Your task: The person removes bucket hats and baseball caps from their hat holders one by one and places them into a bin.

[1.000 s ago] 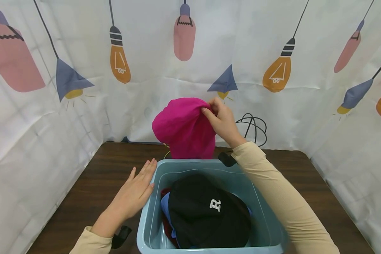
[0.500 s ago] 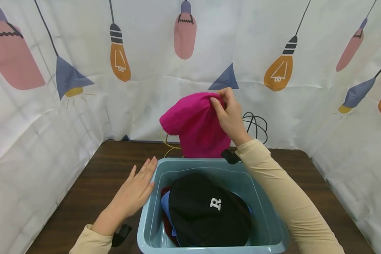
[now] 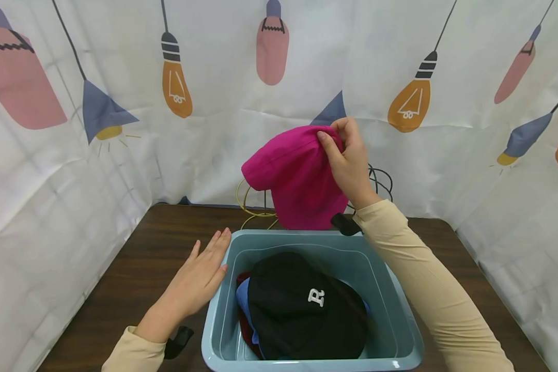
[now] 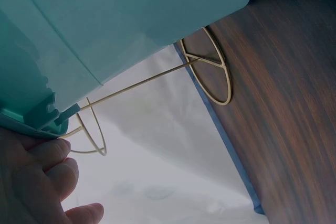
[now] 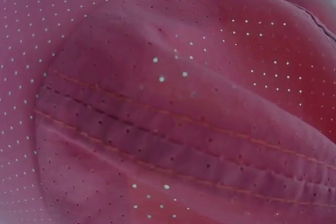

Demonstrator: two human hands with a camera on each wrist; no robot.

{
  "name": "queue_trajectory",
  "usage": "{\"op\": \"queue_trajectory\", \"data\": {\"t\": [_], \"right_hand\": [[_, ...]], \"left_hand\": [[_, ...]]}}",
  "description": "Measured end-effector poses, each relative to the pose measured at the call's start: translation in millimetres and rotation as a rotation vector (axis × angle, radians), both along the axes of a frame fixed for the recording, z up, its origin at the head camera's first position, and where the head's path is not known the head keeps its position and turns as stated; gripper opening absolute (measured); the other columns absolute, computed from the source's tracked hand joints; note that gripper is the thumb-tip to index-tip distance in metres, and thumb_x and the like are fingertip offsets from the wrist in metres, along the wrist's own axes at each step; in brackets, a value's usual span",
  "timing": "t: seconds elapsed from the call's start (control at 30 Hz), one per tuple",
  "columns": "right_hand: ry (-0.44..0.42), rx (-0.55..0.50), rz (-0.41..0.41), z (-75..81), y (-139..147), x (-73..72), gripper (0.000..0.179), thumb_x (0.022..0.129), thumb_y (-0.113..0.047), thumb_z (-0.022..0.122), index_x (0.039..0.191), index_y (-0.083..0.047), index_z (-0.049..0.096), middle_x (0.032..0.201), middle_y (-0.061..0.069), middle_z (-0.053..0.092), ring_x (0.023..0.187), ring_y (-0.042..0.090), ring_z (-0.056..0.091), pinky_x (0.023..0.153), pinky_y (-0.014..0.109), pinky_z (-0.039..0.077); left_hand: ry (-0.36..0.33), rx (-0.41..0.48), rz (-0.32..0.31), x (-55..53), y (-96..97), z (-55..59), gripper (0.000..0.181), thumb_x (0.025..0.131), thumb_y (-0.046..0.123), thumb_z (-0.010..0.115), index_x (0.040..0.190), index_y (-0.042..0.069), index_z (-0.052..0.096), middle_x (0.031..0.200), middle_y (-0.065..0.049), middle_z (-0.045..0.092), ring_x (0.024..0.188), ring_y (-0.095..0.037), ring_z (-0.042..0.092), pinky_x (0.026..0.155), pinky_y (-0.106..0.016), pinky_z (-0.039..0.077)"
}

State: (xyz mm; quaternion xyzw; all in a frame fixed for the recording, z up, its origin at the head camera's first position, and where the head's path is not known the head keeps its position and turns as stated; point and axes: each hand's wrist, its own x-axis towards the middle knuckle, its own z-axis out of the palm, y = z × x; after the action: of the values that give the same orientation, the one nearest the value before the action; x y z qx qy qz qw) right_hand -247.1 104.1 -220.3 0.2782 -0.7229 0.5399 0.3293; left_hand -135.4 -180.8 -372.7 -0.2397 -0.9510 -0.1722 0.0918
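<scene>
My right hand point(image 3: 351, 160) pinches the top of a bright pink cap point(image 3: 297, 181), raised behind the bin with its brim pointing left. Perforated cap fabric point(image 5: 157, 103) with stitched seams fills the right wrist view. At the bin's left side, my left hand point(image 3: 192, 281) rests with fingers straight against the rim; its fingertips show beside the bin point(image 4: 126, 14) in the left wrist view. Inside the light blue bin point(image 3: 353, 253) lies a black cap point(image 3: 293, 315) with a white R, over a blue cap point(image 3: 242, 297) and a dark red piece point(image 3: 246, 333).
A gold wire stand point(image 3: 239, 199) stands behind the bin, partly hidden by the pink cap. Farther right is a black wire stand point(image 3: 391, 182). The dark wooden table point(image 3: 149, 258) is enclosed by a white lamp-print curtain point(image 3: 214, 155).
My right hand has lifted the pink cap up and to the right, uncovering more of the gold stand. My left hand stays at the bin's rim.
</scene>
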Motion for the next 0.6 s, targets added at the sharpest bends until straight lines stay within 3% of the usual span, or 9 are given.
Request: {"op": "queue_trajectory", "data": {"t": [0.4,0.6], "right_hand": [[0.077,-0.093,0.016,13.8,10,6.0,0.011,0.092,-0.006,0.059,0.089,-0.004,0.048,0.073,-0.003,0.052,0.065,0.012,0.046,0.058,0.022,0.037],[0.045,-0.139,0.054,18.4,15,12.8,0.011,0.091,-0.005,0.060,0.086,-0.008,0.051,0.069,-0.004,0.051,0.063,0.011,0.045,0.058,0.023,0.037]], "left_hand": [[0.001,-0.007,0.001,-0.3,0.5,0.0,0.058,0.099,0.021,0.041,0.148,-0.003,0.020,0.154,-0.015,0.020,0.142,-0.031,0.017,0.108,-0.060,0.012],[-0.001,0.001,0.003,0.2,1.0,0.3,0.058,0.099,0.022,0.041,0.148,-0.002,0.021,0.154,-0.015,0.021,0.141,-0.031,0.017,0.109,-0.060,0.011]]}}
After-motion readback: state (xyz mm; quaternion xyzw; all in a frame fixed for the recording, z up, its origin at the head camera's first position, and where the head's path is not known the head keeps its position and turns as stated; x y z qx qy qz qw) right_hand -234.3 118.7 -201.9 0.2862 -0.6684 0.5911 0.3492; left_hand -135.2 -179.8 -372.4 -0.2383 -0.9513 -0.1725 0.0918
